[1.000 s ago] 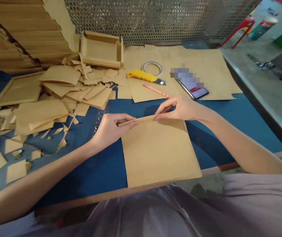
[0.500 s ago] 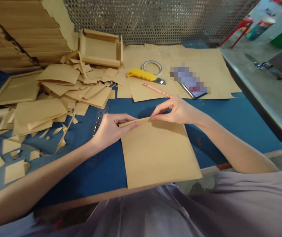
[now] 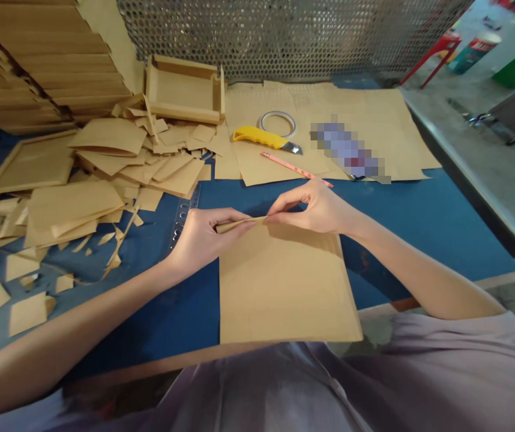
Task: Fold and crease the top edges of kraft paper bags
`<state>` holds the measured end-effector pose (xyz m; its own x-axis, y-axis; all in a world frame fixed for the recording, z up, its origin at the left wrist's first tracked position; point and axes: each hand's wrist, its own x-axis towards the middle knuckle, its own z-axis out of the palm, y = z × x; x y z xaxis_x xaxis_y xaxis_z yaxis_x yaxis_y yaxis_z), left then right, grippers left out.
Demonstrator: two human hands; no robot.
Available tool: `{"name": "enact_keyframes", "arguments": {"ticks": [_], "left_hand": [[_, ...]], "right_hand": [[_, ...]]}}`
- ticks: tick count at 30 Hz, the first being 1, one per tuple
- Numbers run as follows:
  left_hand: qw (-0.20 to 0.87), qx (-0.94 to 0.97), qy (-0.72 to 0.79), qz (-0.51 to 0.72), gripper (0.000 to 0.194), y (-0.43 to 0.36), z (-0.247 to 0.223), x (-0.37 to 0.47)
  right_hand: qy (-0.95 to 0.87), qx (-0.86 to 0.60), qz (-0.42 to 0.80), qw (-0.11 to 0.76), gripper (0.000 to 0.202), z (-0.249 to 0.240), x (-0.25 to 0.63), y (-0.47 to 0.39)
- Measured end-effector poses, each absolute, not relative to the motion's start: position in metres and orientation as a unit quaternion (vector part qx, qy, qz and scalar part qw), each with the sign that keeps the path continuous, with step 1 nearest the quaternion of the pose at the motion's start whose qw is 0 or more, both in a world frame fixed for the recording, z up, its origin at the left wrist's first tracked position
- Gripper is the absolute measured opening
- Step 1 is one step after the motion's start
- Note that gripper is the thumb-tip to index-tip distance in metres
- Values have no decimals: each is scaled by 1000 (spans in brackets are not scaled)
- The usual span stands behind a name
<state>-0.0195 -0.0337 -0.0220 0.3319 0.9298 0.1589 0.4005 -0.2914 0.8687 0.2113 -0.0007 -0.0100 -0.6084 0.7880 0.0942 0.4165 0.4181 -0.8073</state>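
Sheet (image 3: 284, 282) is lying on the table (image 3: 198, 306); left hand (image 3: 206, 231) and right hand (image 3: 318, 207) are pinching its far edge, seemingly folding it over; the next move is probably calling for even pressure.

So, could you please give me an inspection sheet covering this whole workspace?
Surface: blue tabletop with a brown front edge.
Work in hand: flat brown paper piece, near right corner overhanging the table.
Clutter: loose brown paper scraps at left; yellow-handled metal-bladed cutter, round grey ring, slim pink pencil beyond the hands.
Hands: left hand and right hand pinch the paper piece's far edge.
Cables: nothing seen.
Surroundings: perforated metal screen behind; stacked brown cardboard at far left.
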Motion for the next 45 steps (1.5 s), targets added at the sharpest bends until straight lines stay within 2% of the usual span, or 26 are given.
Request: {"name": "enact_keyframes", "arguments": {"ticks": [5,13,22,34,41,45], "left_hand": [[378,729,448,353,15,-34,-21,-19],[392,718,456,350,20,-35,-21,-19],[373,726,471,334,20,-37,-19,-17],[343,747,463,331,25,-36,-21,-20],[350,755,456,317,25,-37,-19,-18],[357,749,458,319,19,-37,-18,-17]], "right_hand": [[-813,-362,386,243,13,-11,216,1],[-810,-374,404,203,18,-8,221,7],[-820,-350,365,267,17,-15,208,-4],[-794,-358,431,237,20,-11,206,-3],[-819,-350,379,251,16,-10,201,-11],[-815,-348,396,240,18,-6,203,-11]]}}
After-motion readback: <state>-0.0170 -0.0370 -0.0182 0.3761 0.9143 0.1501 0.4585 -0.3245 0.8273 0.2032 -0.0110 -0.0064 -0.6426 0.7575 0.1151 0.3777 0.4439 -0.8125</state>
